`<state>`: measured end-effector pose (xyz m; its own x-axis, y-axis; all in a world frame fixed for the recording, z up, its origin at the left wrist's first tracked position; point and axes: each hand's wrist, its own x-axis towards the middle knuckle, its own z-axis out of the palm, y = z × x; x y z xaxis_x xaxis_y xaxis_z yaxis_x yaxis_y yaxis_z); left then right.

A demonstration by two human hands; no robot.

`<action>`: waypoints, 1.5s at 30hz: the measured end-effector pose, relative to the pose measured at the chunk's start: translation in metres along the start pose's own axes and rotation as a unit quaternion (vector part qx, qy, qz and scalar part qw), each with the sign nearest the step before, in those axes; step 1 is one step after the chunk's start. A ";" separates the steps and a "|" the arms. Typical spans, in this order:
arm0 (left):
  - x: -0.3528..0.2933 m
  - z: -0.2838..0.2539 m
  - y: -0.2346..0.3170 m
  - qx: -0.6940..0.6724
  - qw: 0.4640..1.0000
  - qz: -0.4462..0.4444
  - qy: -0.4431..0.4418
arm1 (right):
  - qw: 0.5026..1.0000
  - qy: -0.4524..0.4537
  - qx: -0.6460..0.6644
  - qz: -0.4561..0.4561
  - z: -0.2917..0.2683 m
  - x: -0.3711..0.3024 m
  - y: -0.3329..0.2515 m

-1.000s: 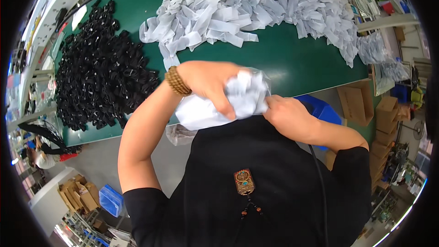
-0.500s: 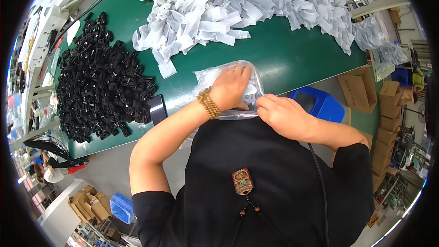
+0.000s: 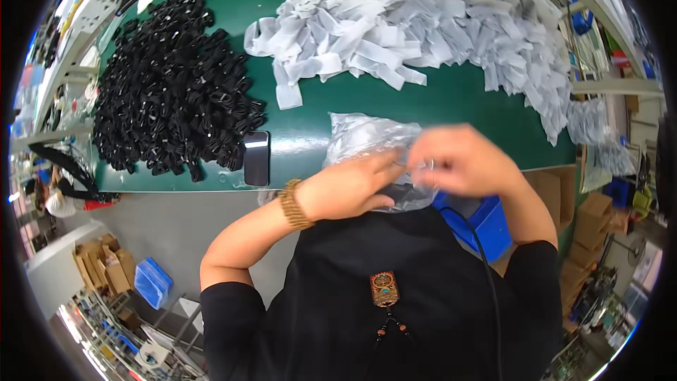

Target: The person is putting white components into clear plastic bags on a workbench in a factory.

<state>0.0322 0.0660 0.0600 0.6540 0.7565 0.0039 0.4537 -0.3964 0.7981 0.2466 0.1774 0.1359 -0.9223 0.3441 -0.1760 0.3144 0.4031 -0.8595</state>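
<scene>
A clear plastic bag (image 3: 367, 137) lies at the front edge of the green table, close against my body. My left hand (image 3: 349, 187) rests on the bag's near part, fingers stretched toward the right and thumb apart. Over the bag's right side is my right hand (image 3: 462, 159), blurred by motion, its fingers bent; whether anything is between them is hard to see. What the bag contains is mostly hidden by my hands and the creased plastic.
Coiled black cables (image 3: 176, 99) are heaped at the left, with a phone (image 3: 257, 159) beside them. A wide pile of whitish translucent pouches (image 3: 395, 42) covers the table's far side. Below the edge at right are a blue bin (image 3: 486, 229) and a cardboard box (image 3: 553, 194).
My right hand has left the bag's near right edge and risen over it. My left hand has slid toward the bag's near part. The whole view has shifted and turned.
</scene>
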 end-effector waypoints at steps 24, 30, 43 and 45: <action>-0.040 0.004 -0.215 0.325 0.900 -0.176 0.233 | 0.926 0.245 -0.251 0.136 -0.020 0.266 0.180; -0.012 0.021 -0.198 0.128 0.831 -0.365 0.400 | 0.901 0.232 -0.257 0.262 -0.014 0.340 0.221; -0.010 -0.028 -0.270 0.068 0.725 -0.452 0.514 | 0.935 0.265 0.177 0.153 -0.031 0.281 0.190; 0.002 -0.029 -0.281 0.045 0.720 -0.548 0.424 | 0.875 0.209 0.410 0.152 -0.019 0.257 0.184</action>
<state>-0.1116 0.1942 -0.1468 -0.7136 0.6712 -0.2006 0.4784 0.6761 0.5603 0.0716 0.3557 -0.0581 -0.6072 0.6785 -0.4134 0.1064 -0.4462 -0.8886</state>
